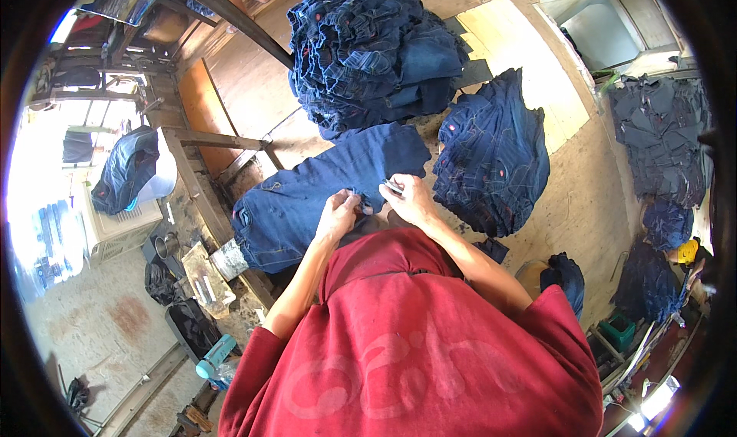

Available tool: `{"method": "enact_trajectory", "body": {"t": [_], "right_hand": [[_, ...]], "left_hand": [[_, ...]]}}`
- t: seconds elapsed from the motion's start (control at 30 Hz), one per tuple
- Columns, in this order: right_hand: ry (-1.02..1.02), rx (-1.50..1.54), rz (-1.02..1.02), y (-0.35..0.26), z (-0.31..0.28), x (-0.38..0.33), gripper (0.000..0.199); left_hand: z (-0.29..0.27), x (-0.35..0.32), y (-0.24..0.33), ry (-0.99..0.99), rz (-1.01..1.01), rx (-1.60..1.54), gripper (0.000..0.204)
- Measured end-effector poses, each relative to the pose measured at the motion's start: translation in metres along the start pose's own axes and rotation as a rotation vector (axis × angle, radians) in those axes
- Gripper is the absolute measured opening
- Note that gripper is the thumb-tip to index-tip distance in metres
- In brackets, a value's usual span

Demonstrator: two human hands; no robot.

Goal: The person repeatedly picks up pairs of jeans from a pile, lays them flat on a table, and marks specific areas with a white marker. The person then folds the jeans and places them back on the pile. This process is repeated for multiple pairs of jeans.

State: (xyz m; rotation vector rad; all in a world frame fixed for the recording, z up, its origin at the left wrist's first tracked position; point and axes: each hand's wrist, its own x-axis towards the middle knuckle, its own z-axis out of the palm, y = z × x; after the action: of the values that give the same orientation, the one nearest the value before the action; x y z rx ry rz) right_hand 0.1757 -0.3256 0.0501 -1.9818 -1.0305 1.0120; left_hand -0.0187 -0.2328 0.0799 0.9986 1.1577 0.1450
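Observation:
A pair of dark blue jeans [307, 182] lies stretched out in front of me, running from lower left to upper right. At its near edge my left hand [338, 216] is closed, the fingers pinching a bit of the denim. Close to its right, my right hand [409, 202] is closed round a small silvery metal tool [394, 185]; most of it is hidden in the fingers, and its exact kind is not plain. A little bunched cloth shows between the two hands.
Beyond the jeans rises a tall pile of folded jeans [368, 53]. Another stack of jeans [491, 157] lies to the right. Wooden beams [203, 199] stand at the left, near a turquoise object [217, 355]. Dark garments [660, 137] lie at the far right.

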Motion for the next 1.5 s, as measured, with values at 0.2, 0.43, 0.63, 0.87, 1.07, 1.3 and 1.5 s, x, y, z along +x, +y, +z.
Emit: {"method": "enact_trajectory", "body": {"t": [0.2, 0.43, 0.63, 0.87, 1.07, 1.3, 1.5], "right_hand": [[-0.001, 0.038, -0.024, 0.0, -0.002, -0.007, 0.039], [-0.004, 0.064, -0.007, 0.001, -0.002, -0.007, 0.038], [-0.068, 0.098, -0.028, 0.008, 0.004, -0.003, 0.036], [0.065, 0.322, 0.012, 0.035, -0.008, 0.004, 0.029], [0.233, 0.871, 0.947, 0.069, -0.027, -0.003, 0.04], [0.281, 1.131, 0.905, 0.117, -0.024, 0.051, 0.052], [0.684, 1.014, 0.824, 0.158, -0.109, 0.111, 0.056]], "left_hand": [[-0.006, -0.015, -0.004, 0.064, -0.201, -0.191, 0.023], [0.012, -0.01, 0.016, -0.004, -0.089, 0.053, 0.016], [0.013, -0.007, 0.01, 0.132, -0.199, -0.07, 0.011], [-0.048, -0.059, -0.026, 0.748, 0.377, 0.302, 0.031], [-0.211, -0.079, -0.09, 1.278, 0.347, 1.036, 0.039], [-0.236, 0.002, -0.054, 0.975, 0.397, 0.548, 0.028], [-0.139, -0.056, -0.078, 0.992, 0.374, 0.947, 0.101]]}}
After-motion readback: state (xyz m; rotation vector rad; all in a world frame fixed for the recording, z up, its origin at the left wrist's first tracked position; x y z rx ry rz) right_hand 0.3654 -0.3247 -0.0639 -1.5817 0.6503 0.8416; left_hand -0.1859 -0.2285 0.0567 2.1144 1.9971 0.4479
